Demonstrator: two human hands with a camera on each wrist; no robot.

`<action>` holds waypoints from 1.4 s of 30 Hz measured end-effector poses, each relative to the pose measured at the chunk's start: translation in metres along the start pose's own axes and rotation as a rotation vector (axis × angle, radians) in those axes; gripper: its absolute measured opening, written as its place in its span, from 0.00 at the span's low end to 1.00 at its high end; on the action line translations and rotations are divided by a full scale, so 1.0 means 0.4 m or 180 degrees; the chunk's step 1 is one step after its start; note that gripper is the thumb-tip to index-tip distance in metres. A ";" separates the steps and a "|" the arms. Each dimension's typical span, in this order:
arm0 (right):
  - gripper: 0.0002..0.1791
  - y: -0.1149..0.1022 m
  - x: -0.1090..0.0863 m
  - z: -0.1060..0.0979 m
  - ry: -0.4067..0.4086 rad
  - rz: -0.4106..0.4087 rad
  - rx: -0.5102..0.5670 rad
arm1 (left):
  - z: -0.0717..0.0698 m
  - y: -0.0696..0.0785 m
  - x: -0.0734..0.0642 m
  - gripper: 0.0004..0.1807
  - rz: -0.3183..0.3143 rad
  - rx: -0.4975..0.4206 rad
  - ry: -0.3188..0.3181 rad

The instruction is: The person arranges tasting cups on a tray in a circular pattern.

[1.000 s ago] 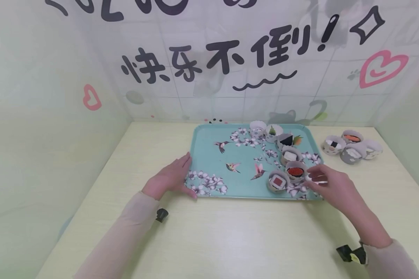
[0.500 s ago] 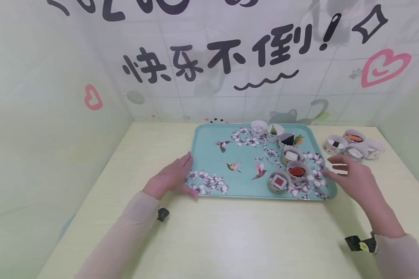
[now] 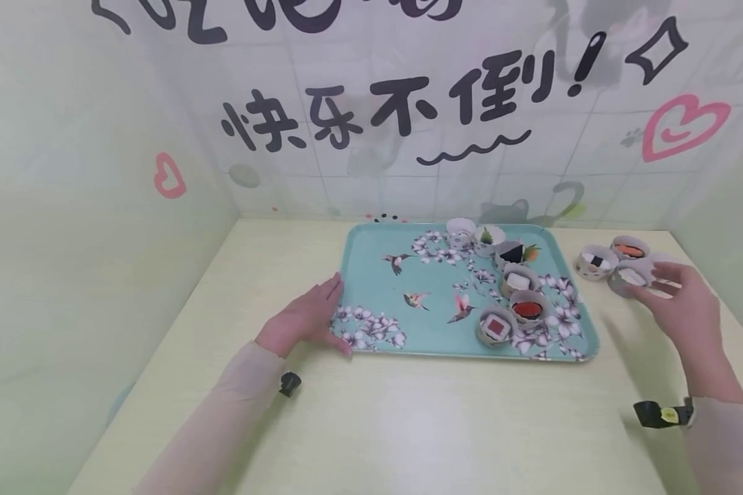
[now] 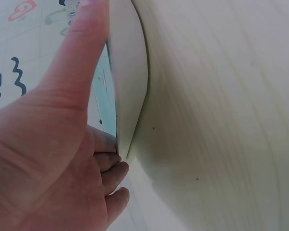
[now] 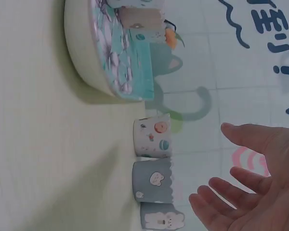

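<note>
The right hand [image 3: 684,306] is poised over the grey baking cup [image 3: 622,281], with the fingers spread from one another and the thumb set well apart; nothing is pinched. In the right-wrist view a gap is seen between the fingertips and the cup rims, so no contact is shown there. By the left hand [image 3: 306,317] the left edge of the floral tray [image 3: 378,275] is touched, the fingers lying close together along it and the thumb reaching to the near corner; how firmly it is pressed cannot be told.

The grey baking cup stands on the pale wooden table [image 3: 446,426], right of the floral tray. The cup with the black-banded piece [image 3: 594,267] is just beside it, the cup with the orange piece [image 3: 629,248] is behind it, and a white cup [image 3: 661,257] is partly hidden by the hand.

For a sound grip, the wall is probably best pinched just below the scalloped rim, thumb on the near tray-facing side and fingers opposite. Light pressure seems advisable, since paper may buckle, and a straight lift would spare the crowded neighbours and the whitish piece inside.

The grey baking cup is upright, its mouth facing up and its axis vertical; being round, no sideways heading is shown. The floral tray's long axis is laid left to right.
</note>
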State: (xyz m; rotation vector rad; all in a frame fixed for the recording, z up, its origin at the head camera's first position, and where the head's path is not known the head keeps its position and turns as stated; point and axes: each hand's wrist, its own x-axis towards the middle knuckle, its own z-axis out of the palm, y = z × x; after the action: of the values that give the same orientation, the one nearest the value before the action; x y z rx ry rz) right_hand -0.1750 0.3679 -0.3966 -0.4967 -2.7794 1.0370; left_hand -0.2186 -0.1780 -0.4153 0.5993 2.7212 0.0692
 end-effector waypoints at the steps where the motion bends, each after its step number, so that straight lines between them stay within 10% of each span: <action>1: 0.45 0.005 0.007 -0.001 0.0030 0.0075 0.0024 | 0.001 -0.001 0.001 0.79 -0.0002 -0.0008 0.0001; 11: 0.51 0.044 0.047 -0.002 -0.0141 0.0607 0.0242 | 0.002 0.002 -0.004 0.79 -0.0001 0.0009 0.0021; 26: 0.49 0.080 0.117 0.014 -0.0585 0.0704 0.0365 | 0.000 0.006 -0.011 0.78 -0.0018 -0.0018 -0.0006; 42: 0.43 0.088 0.140 0.030 -0.0380 0.0453 0.0263 | -0.001 0.007 -0.011 0.78 0.0013 0.0023 0.0018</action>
State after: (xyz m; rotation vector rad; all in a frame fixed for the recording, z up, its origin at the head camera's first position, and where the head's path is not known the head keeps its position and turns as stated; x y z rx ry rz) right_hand -0.2212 0.4051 -0.4281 -0.6503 -2.8236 1.2454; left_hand -0.2139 -0.1774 -0.4131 0.6073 2.7268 0.0623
